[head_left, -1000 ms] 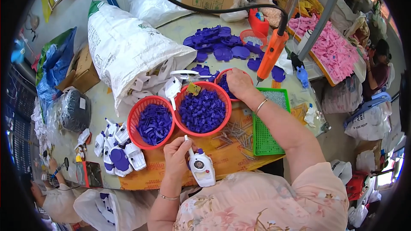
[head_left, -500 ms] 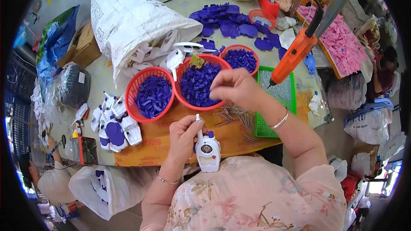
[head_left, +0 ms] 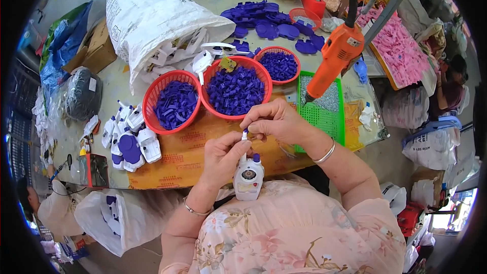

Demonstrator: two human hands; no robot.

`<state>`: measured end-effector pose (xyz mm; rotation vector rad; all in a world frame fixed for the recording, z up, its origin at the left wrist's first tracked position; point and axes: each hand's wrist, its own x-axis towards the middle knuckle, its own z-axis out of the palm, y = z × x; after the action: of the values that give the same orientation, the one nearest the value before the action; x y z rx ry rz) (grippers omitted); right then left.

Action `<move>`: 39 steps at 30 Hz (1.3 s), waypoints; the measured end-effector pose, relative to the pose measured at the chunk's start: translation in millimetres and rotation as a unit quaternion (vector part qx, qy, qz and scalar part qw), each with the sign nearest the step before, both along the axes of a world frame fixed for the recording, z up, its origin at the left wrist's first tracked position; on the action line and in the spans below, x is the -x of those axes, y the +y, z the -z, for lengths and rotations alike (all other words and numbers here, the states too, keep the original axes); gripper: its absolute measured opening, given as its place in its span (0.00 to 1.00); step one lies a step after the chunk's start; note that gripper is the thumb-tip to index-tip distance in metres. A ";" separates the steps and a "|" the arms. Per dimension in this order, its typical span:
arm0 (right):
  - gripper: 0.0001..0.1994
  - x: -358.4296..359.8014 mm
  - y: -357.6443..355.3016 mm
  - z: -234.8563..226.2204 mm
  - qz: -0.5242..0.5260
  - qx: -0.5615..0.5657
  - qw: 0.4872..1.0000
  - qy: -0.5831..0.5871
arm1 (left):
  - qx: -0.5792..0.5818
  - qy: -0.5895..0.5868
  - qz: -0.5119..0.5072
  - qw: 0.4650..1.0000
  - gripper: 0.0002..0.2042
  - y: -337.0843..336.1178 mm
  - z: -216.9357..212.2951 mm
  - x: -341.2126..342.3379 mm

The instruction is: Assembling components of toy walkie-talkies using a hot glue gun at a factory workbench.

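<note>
A white toy walkie-talkie [head_left: 248, 185] stands upright against my front, with a round dark speaker and a purple knob on top. My left hand [head_left: 223, 156] is closed on its antenna, thumb and fingers pinching it. At the antenna's tip my right hand [head_left: 278, 121] pinches a small purple cap [head_left: 245, 131], which touches the tip or sits right over it. Just beyond my hands are red baskets of small purple plastic parts: a left basket [head_left: 147, 107], a middle basket [head_left: 267, 77] and a smaller basket [head_left: 298, 65].
An orange electric screwdriver [head_left: 335, 53] hangs over a green tray [head_left: 322, 122] of screws. Several white toy housings [head_left: 149, 143] lie at left. A big white sack [head_left: 157, 18] and loose purple covers [head_left: 267, 31] are farther back. Another person [head_left: 450, 89] sits at far right.
My right hand has come down and left from above the middle basket to the antenna tip, with a small purple cap now visible in it. The screwdriver appears slightly shifted.
</note>
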<state>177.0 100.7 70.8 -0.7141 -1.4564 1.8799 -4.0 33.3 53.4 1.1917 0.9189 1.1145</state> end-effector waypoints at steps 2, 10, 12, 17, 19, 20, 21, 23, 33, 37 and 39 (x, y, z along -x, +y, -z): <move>0.04 1.1 -1.3 -5.1 0.028 -0.005 1.000 -0.009 | 0.008 0.009 0.001 1.000 0.07 0.7 -2.4 -0.8; 0.03 -4.1 1.1 -15.8 0.007 -0.054 0.998 -0.044 | 0.013 0.017 0.012 1.000 0.06 1.5 -0.7 -4.9; 0.03 -4.6 -0.5 -21.8 0.004 -0.073 0.995 -0.068 | 0.003 0.028 0.006 1.000 0.06 0.8 0.7 -5.3; 0.02 -3.3 0.6 -26.9 0.014 -0.230 0.966 -0.118 | 0.001 0.017 0.001 1.000 0.05 1.2 -2.9 -5.9; 0.02 -2.5 0.3 -29.2 0.012 -0.234 0.963 -0.133 | -0.004 0.012 0.005 1.000 0.05 1.0 -2.2 -5.7; 0.02 -2.3 0.1 -30.2 0.011 -0.238 0.960 -0.148 | 0.001 0.006 0.002 1.000 0.05 0.4 -2.1 -6.5; 0.02 -2.6 0.7 -29.3 0.010 -0.237 0.960 -0.148 | 0.006 0.001 0.000 1.000 0.05 0.0 -1.9 -6.8; 0.02 -3.8 2.9 -26.8 -0.017 -0.214 0.968 -0.133 | 0.009 0.010 0.002 1.000 0.05 0.7 -0.2 -5.8; 0.02 -1.9 5.3 -28.9 -0.080 -0.128 0.975 -0.164 | 0.021 0.013 -0.004 1.000 0.05 -6.6 -0.3 -8.6; 0.03 -1.2 1.9 -17.2 -0.096 -0.111 0.977 -0.153 | 0.046 0.017 -0.010 0.999 0.05 -9.8 4.7 -10.5; 0.04 -1.6 -0.7 -9.1 -0.093 -0.069 0.981 -0.154 | 0.064 0.003 -0.011 0.998 0.04 -11.9 7.8 -10.9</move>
<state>178.6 100.0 79.9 -0.8547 -1.8863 1.8416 6.9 21.3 45.6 1.0816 0.9952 1.0542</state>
